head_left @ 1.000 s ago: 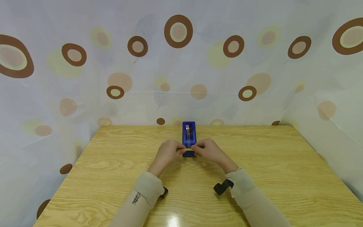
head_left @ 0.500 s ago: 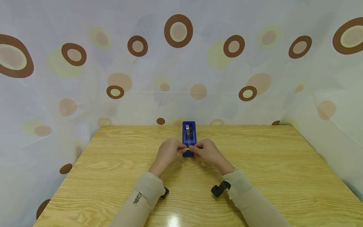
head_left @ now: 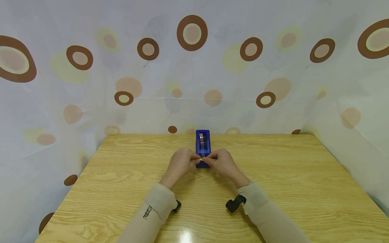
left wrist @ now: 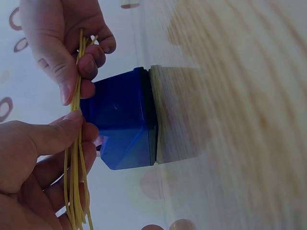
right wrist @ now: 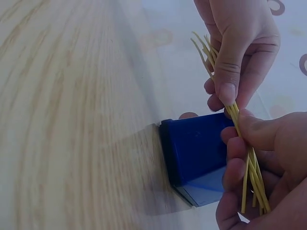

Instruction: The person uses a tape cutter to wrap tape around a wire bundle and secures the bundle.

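A bundle of thin yellow strands (head_left: pixel 201 159) is held between both hands, level with the front end of a blue tape dispenser (head_left: pixel 203 152). My left hand (head_left: pixel 180 164) pinches one part of it; in the left wrist view the loose ends (left wrist: pixel 74 191) lie along the curled fingers. My right hand (head_left: pixel 224 163) pinches the bundle right beside it, thumb tip close to the left thumb. In the right wrist view the bundle (right wrist: pixel 232 115) shows briefly between the two thumbs, with ends fanning out past each hand. The dispenser carries a tape roll (head_left: pixel 201 139).
A wooden table (head_left: pixel 127 175) lies under everything, and its far edge meets a patterned backdrop (head_left: pixel 231 111) right behind the dispenser. Black devices hang at both cuffs, the right one (head_left: pixel 234 204) showing more than the left (head_left: pixel 177 206).
My right hand has shifted slightly left toward the left hand, so less of the yellow bundle shows between the fingertips. The left hand and the dispenser have stayed nearly in place.
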Motion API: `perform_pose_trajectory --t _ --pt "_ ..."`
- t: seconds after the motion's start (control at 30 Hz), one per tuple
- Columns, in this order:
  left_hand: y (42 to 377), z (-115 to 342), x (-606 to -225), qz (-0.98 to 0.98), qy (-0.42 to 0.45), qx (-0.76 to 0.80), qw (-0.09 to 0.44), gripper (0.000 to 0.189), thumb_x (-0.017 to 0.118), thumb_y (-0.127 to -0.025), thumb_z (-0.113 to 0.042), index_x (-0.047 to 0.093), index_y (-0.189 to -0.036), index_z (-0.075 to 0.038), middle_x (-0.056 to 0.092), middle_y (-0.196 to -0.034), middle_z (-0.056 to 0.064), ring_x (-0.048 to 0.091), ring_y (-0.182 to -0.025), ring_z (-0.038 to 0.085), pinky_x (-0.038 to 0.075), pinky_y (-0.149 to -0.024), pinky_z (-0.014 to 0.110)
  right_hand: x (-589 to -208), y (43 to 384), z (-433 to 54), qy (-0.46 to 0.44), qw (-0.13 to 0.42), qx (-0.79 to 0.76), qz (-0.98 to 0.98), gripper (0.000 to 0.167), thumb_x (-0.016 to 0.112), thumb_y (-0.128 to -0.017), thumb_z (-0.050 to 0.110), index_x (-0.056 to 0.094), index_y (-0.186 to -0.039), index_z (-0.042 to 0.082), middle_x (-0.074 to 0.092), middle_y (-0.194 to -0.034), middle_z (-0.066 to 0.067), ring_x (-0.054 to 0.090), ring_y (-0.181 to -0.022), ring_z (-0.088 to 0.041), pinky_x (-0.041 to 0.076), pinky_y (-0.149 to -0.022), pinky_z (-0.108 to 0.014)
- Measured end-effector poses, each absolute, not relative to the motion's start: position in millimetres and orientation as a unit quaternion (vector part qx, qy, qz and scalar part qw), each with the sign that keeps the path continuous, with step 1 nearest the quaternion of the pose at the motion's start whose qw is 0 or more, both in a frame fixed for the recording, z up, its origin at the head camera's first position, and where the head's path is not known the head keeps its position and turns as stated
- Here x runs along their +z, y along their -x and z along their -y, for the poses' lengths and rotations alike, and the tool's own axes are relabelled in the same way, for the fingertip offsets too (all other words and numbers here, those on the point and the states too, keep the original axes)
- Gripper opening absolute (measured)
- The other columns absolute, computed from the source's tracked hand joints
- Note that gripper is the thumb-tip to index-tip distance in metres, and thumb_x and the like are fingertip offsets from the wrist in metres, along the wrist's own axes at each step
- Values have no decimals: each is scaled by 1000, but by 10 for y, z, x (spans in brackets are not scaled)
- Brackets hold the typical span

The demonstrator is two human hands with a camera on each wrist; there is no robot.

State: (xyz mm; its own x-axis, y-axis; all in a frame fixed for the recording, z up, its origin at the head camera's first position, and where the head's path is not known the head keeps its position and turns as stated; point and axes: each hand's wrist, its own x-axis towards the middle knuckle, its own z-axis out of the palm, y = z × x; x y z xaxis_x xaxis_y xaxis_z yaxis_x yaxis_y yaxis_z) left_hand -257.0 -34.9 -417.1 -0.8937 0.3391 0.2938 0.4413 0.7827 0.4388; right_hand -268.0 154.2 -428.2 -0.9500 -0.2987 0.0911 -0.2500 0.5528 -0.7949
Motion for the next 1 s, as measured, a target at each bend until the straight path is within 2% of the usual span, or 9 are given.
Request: perform_pose_trajectory --t 0.3,0.7,1.0 --pt "2566 343 -4163 936 204 -274 85 11 76 -88 -17 81 -96 -13 75 -94 1 70 -86 18 56 -72 30 -4302 2696 -1553 167 4 -438 -883 20 72 -92 22 79 -85 4 71 -80 0 61 -66 -13 50 -61 -30" --pt "2578 395 -4149 928 196 -312 57 13 75 -89 -16 80 -100 -13 74 -100 1 69 -93 17 55 -78 32 -4309 2681 -1540 164 5 -451 -877 18 72 -92 19 79 -85 5 71 -81 1 63 -72 -14 51 -63 -31" --pt "2611 450 -4115 906 188 -376 51 14 70 -93 -19 80 -100 -11 74 -95 0 68 -86 14 55 -73 31 -4315 2666 -1534 161 5 -452 -877 18 73 -92 19 79 -85 4 71 -79 1 63 -73 -14 50 -64 -31"
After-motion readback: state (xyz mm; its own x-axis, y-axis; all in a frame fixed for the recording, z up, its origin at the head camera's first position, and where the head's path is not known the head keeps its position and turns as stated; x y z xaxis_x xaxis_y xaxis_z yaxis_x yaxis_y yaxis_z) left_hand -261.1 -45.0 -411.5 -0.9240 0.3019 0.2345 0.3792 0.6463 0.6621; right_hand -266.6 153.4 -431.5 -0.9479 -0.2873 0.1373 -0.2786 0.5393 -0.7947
